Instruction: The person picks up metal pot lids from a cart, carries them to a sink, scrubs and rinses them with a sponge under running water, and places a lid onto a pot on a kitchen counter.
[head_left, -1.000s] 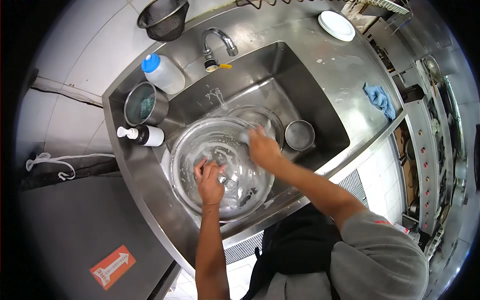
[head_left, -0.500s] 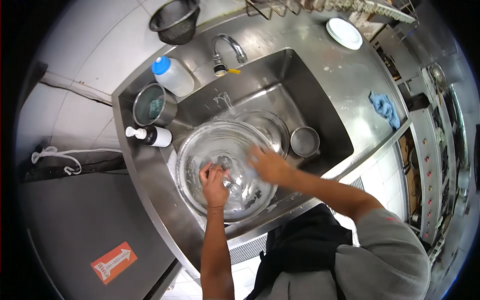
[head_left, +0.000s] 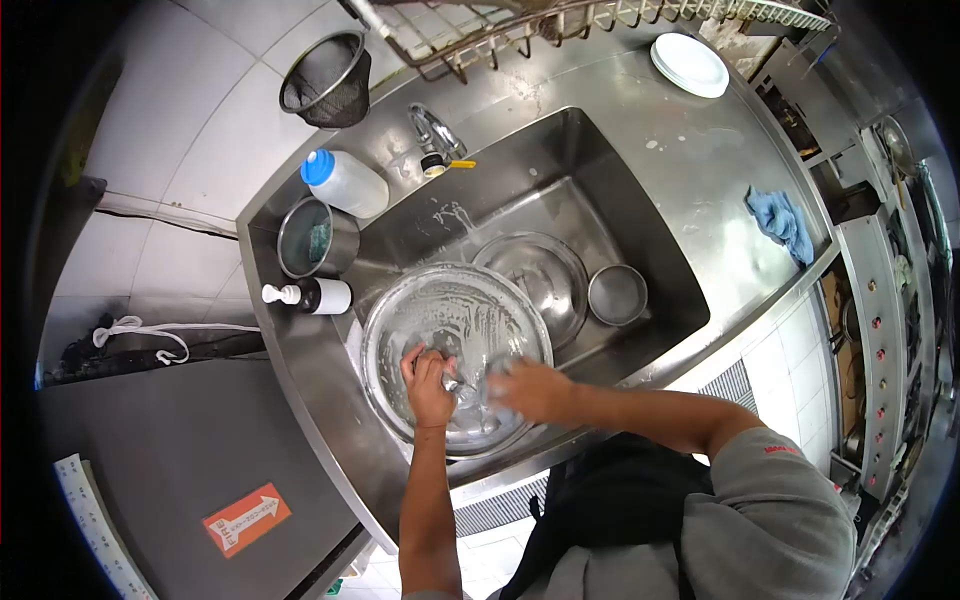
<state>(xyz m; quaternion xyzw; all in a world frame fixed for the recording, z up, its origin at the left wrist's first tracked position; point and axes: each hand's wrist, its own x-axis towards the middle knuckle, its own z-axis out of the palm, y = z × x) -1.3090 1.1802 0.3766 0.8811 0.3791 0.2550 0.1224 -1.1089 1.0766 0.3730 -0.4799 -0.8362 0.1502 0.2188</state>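
A large round metal lid or shallow basin (head_left: 390, 310), streaked with suds, rests across the sink's near left part. Around a small shiny metal handle (head_left: 460, 387) near its middle, my left hand (head_left: 430, 388) is closed. My right hand (head_left: 535, 390) is on the right part of the same round piece, its fingers blurred by motion. A greyish patch shows under those fingers; what it is I cannot make out. Beyond lie a smaller round metal lid or bowl (head_left: 545, 280) and a metal cup (head_left: 617, 295) on the sink floor.
Along the sink's left edge stand a pump bottle (head_left: 325, 296), a metal pot (head_left: 340, 240) with a green scouring pad inside, and a blue-capped bottle (head_left: 355, 185). The faucet (head_left: 435, 135) is behind. White plates (head_left: 690, 65) and a blue cloth (head_left: 780, 225) lie on the right counter.
My right hand has moved down and slightly right over the round metal piece. My left hand keeps its grip near the middle. The camera view has shifted a little.
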